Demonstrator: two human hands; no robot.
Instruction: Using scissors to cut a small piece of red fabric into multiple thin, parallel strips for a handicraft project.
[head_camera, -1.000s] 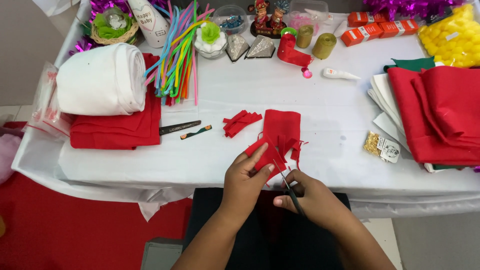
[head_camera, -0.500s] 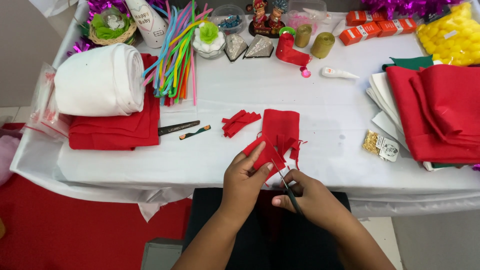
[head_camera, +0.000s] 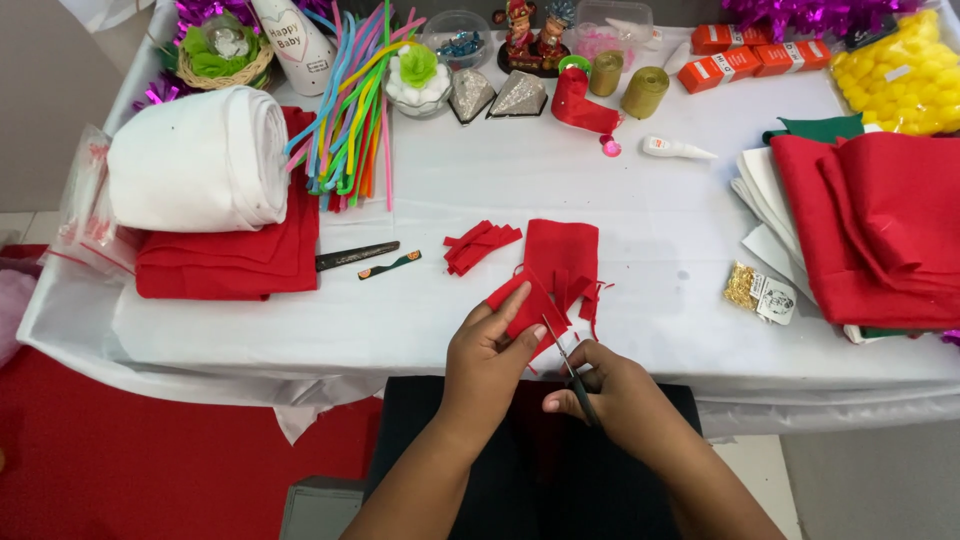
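One red felt piece (head_camera: 560, 262) at the table's (head_camera: 620, 190) near edge, pinched at its cut corner by the left hand (head_camera: 487, 352). One pair of scissors (head_camera: 570, 368) clasped in the right hand (head_camera: 610, 392), blades at the felt. Beside it, one small heap of red strips (head_camera: 478, 245); farther left, two dark tools (head_camera: 368, 260).

The handles of the scissors (head_camera: 572, 372) are hidden inside the right hand (head_camera: 610, 400), and only the thin blades show; where their tips end among the red felt piece (head_camera: 560, 262) is hard to tell. The thumb of the left hand (head_camera: 487, 350) covers the lower corner of this felt. Both forearms are cut off by the bottom edge. The folded red cloth (head_camera: 880, 225) on the right runs out of the picture, and so does the yellow bag (head_camera: 900, 65) at the top corner. The white roll (head_camera: 195, 160) covers part of the red pile (head_camera: 230, 262) under it. The small gold packet (head_camera: 757, 292) is too small to tell what is inside.
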